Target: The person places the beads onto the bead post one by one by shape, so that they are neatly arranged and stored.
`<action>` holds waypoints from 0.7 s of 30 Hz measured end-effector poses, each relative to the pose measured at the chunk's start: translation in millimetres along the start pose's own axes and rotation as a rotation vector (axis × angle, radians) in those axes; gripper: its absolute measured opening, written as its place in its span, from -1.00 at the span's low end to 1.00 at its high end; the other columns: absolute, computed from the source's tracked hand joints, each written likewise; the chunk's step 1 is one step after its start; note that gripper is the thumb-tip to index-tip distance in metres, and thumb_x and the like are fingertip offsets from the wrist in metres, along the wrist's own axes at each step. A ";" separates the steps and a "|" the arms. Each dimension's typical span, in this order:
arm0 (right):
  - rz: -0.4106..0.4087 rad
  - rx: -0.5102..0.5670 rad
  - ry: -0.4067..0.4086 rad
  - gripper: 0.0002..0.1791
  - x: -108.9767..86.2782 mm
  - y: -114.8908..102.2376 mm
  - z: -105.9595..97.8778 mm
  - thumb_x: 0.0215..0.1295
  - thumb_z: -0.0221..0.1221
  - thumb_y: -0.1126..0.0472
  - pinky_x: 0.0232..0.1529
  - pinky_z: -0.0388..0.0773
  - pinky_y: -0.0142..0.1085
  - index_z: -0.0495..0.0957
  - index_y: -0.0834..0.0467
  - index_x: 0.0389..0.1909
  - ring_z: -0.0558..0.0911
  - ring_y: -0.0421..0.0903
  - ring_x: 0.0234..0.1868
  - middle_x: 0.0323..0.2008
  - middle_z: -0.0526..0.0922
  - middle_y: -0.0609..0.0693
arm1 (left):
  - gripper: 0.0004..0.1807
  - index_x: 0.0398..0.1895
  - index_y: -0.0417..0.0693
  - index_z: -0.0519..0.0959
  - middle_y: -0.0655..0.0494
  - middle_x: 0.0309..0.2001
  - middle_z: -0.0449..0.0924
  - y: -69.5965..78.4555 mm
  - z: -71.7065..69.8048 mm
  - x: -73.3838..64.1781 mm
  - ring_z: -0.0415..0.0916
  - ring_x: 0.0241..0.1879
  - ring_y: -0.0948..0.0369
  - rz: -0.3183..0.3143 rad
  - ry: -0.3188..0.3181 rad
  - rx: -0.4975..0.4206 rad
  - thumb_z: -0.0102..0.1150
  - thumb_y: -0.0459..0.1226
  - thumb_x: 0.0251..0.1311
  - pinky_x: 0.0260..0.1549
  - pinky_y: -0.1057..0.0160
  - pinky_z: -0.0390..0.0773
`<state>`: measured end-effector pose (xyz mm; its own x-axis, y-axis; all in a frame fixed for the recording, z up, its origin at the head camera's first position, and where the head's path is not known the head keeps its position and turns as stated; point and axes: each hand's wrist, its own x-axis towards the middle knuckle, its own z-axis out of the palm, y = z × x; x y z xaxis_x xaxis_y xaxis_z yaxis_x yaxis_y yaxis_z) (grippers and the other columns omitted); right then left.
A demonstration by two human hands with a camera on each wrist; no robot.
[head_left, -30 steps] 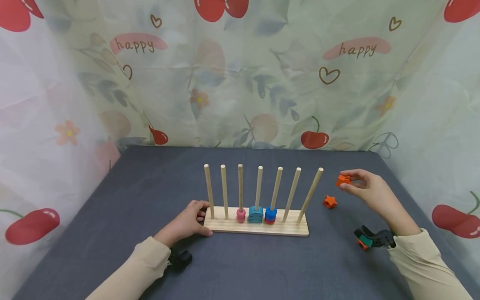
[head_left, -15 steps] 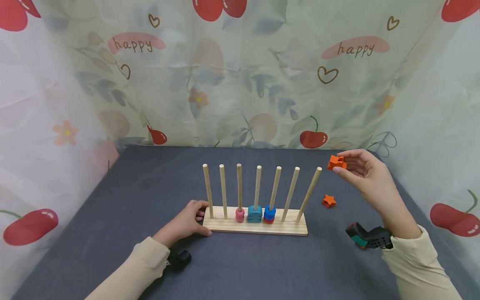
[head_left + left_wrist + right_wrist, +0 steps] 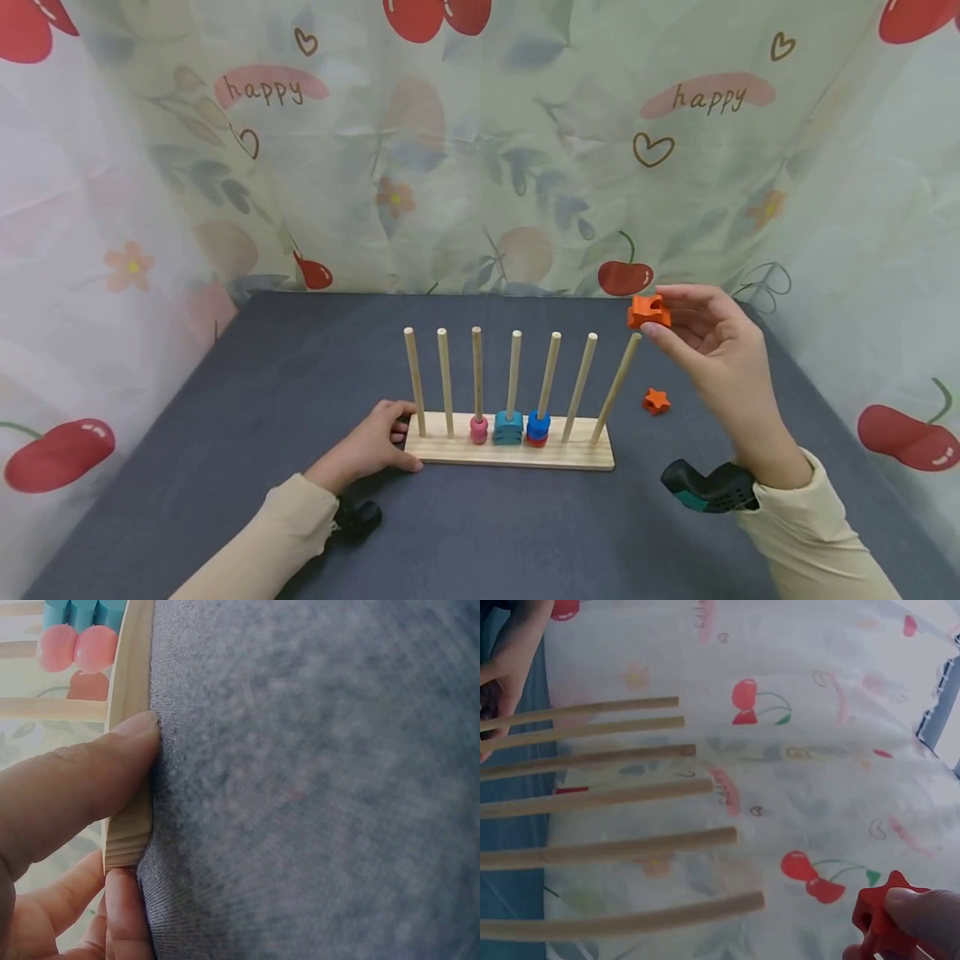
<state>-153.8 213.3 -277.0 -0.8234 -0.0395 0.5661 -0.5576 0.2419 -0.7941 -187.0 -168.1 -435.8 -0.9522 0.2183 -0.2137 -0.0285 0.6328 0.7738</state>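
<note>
My right hand (image 3: 720, 358) pinches an orange star-shaped bead (image 3: 647, 311) between thumb and fingers, close over the tip of the rightmost peg (image 3: 618, 385). In the right wrist view the star bead (image 3: 875, 911) appears redder, the thumb pressed on its side. My left hand (image 3: 371, 443) grips the left end of the wooden peg board (image 3: 450, 452). In the left wrist view its thumb lies on the board's front edge (image 3: 133, 776) and its fingers touch the end. Pink beads (image 3: 478, 430), teal beads (image 3: 507, 427) and a blue bead (image 3: 537, 425) above red sit on middle pegs.
Another orange star bead (image 3: 656, 402) lies on the dark tablecloth (image 3: 480, 533), right of the board. Several upright pegs rise from the board, the outer ones bare. A patterned curtain (image 3: 480, 167) closes off the back and sides.
My right hand has risen and moved left with the orange star bead, from beside the board to the rightmost peg's tip. My left hand keeps its hold on the board.
</note>
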 end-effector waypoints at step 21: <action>-0.006 -0.177 -0.116 -0.61 1.5 27.8 29.6 0.19 0.31 0.32 -0.34 0.47 -0.47 0.55 0.17 0.07 0.55 -0.25 -0.29 -0.20 0.62 -0.30 | -0.12 0.27 -0.24 0.36 -0.12 0.11 0.28 1.2 0.0 -0.1 0.40 0.05 0.06 -0.005 -0.002 0.000 0.57 -0.40 -0.23 0.11 0.04 0.48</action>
<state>-173.7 191.3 -304.7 -0.8326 -0.1504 0.5330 -0.5434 0.4074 -0.7339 -186.9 -167.3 -434.9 -0.9515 0.2164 -0.2185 -0.0332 0.6342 0.7725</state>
